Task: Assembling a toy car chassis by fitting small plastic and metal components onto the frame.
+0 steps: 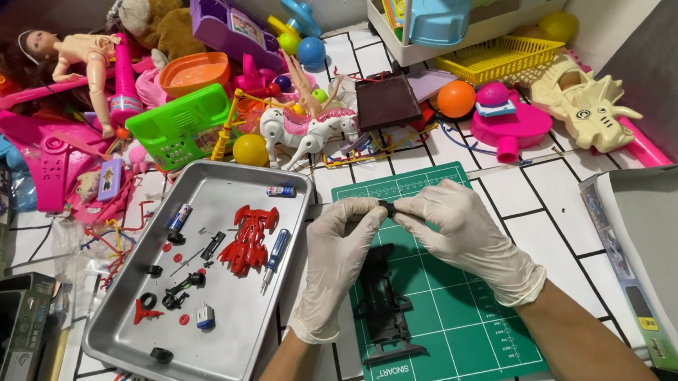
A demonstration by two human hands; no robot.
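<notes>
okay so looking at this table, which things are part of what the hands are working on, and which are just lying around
In use: small black part pinched between left hand and right hand; black toy car chassis on the green cutting mat; metal tray with red car body, screwdriver, batteries, small parts.

Lying about: doll, white toy horse, yellow basket, orange ball, green basket.

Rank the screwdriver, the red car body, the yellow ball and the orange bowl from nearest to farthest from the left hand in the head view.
1. Screwdriver, in the tray, just left of the left hand.
2. Red car body, in the tray, further left.
3. Yellow ball, beyond the tray's far rim.
4. Orange bowl, far back among the toys.
</notes>
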